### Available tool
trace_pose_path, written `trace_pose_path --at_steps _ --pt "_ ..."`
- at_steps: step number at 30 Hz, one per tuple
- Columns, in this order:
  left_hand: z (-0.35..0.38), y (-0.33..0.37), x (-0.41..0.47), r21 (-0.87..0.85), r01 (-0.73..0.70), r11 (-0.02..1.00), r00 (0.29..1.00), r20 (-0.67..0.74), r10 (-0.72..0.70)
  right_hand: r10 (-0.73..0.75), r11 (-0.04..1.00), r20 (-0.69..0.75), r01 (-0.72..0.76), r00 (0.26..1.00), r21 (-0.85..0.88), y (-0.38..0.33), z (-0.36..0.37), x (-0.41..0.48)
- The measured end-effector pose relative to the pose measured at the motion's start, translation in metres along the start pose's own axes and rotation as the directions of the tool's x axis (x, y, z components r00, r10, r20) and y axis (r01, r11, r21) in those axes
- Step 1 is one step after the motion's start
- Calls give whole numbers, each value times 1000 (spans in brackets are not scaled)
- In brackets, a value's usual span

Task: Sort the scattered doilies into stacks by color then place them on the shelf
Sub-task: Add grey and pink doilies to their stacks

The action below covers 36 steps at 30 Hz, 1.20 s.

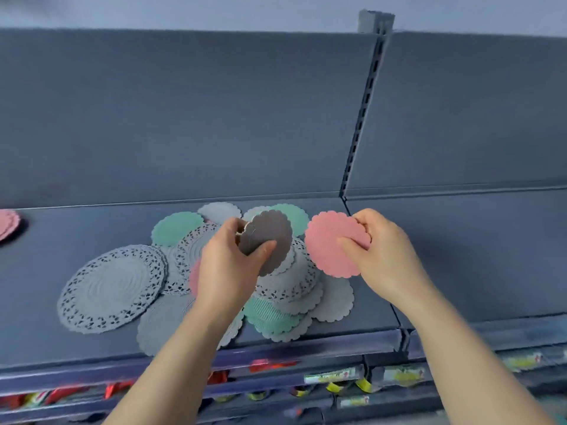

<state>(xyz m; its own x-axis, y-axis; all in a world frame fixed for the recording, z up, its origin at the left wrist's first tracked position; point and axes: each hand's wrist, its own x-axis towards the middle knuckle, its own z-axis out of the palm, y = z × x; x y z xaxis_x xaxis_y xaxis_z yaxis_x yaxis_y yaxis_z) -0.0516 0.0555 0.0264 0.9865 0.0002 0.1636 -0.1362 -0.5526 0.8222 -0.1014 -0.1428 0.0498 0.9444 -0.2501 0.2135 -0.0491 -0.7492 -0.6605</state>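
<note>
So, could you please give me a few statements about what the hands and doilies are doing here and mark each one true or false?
1. The right hand holds a pink doily. True.
2. The left hand is empty. False: it holds a grey doily.
3. A large lacy doily lies flat on the shelf, left of the pile. True.
4. All doilies in the pile are pink. False: green doilies and pale lacy ones lie there too.
5. Some pink doilies sit apart at the far left edge. True.
</note>
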Motion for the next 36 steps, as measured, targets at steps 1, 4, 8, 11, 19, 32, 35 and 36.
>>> trace_pose_path --at_steps 1,4,8,11,19,32,35,36 --pt "-12 -9 -6 0 19 1000 999 -37 -19 -30 1000 25 30 999 1 -9 11 1" --pt "-51 -35 -25 26 83 996 988 -135 -79 -136 990 93 133 986 39 -39 45 -1" --pt "-106 -72 -47 26 143 989 952 -276 -131 -244 969 164 233 956 87 -84 88 -9" --pt "-147 -100 -57 22 190 982 919 -357 -170 -309 949 191 287 932 135 -122 122 -14" --pt "-270 -182 -41 37 243 969 871 -447 -202 -363 925 229 320 903 204 -227 226 -18" --pt "-359 -279 66 220 262 940 959 -172 -227 -216 966 186 181 958 187 -328 339 9" --pt "-358 -292 79 373 221 901 975 -116 -191 -214 964 201 173 956 204 -337 353 23" --pt "-358 -295 82 441 194 876 981 -96 -169 -213 964 207 170 955 206 -340 358 28"
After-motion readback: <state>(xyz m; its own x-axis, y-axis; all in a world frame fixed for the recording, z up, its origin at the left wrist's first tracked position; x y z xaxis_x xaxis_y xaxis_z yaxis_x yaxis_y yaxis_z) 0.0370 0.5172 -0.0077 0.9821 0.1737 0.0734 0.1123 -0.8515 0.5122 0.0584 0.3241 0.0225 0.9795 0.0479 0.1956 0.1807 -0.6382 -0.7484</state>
